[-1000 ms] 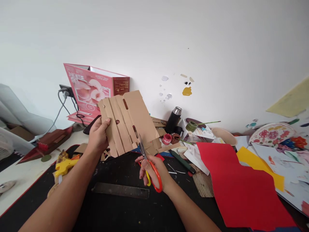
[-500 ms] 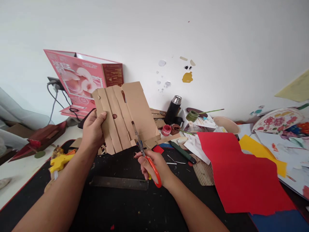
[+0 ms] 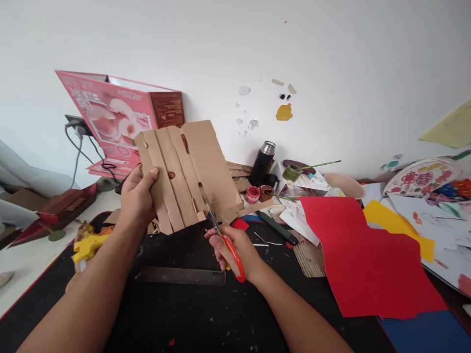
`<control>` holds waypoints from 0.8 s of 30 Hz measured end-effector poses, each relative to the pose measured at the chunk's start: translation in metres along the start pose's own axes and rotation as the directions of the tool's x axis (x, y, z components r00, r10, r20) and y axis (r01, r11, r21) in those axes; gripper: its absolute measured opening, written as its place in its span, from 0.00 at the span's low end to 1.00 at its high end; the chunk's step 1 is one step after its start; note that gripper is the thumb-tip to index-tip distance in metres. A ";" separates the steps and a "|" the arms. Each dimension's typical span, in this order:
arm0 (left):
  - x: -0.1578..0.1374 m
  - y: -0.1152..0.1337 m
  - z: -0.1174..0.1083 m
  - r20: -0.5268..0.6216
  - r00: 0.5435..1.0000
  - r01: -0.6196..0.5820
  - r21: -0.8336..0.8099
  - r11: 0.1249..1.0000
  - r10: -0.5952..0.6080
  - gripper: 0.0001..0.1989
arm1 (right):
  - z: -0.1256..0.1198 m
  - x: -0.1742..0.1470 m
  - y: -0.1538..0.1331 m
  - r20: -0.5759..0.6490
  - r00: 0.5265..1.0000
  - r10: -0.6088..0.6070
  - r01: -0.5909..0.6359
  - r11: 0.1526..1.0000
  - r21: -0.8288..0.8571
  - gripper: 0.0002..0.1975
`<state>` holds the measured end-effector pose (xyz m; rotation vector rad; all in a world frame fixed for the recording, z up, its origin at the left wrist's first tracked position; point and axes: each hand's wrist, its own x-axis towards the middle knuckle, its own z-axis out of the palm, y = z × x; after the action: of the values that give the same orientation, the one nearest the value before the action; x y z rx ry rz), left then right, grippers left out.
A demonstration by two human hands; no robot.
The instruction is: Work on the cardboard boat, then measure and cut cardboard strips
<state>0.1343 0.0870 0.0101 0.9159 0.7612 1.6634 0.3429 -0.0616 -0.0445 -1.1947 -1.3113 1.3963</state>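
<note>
My left hand (image 3: 139,193) grips the left edge of a flattened brown cardboard piece (image 3: 213,164), thumb on its face. The piece is creased, with slots and a small hole, and is held up tilted above the desk. Scissors (image 3: 231,256) with orange handles are in my right hand (image 3: 233,247), fingers wrapped round the loops. Their blades point up and left at the cardboard's lower edge, close to a slot. Whether the blades are fully closed cannot be told.
A clear ruler (image 3: 182,276) lies on the black mat (image 3: 191,318). At left is a yellow glue gun (image 3: 88,245); behind it stands a pink box (image 3: 117,113). A black thermos (image 3: 262,164), paint jars (image 3: 252,194) and a green cutter (image 3: 277,228) sit beyond. Red paper (image 3: 368,260) spreads at right.
The camera view has shifted slightly. The cardboard and left hand have moved a little left in the picture; the scissors stay at its lower edge, with the blades nearly where they were.
</note>
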 end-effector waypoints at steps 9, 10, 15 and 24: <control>-0.001 0.002 -0.001 -0.003 1.000 -0.026 -0.009 1.000 0.026 0.17 | 0.002 -0.003 -0.008 -0.016 1.000 -0.022 0.021 0.997 -0.069 0.27; -0.001 0.001 -0.001 -0.001 1.000 -0.032 -0.010 0.999 0.032 0.16 | 0.002 -0.003 -0.009 -0.025 0.999 -0.023 0.021 0.997 -0.077 0.27; 0.002 -0.003 -0.003 0.012 0.999 -0.031 -0.014 0.999 0.031 0.17 | 0.002 -0.003 -0.006 -0.051 0.999 -0.010 0.005 0.995 -0.102 0.25; 0.005 -0.009 -0.008 0.030 0.999 -0.043 0.006 0.999 0.043 0.18 | 0.003 -0.004 -0.005 -0.088 0.996 -0.017 0.006 0.992 -0.124 0.23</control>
<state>0.1312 0.0934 -0.0001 0.9655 0.7314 1.6821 0.3401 -0.0653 -0.0396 -1.3146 -1.3555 1.2547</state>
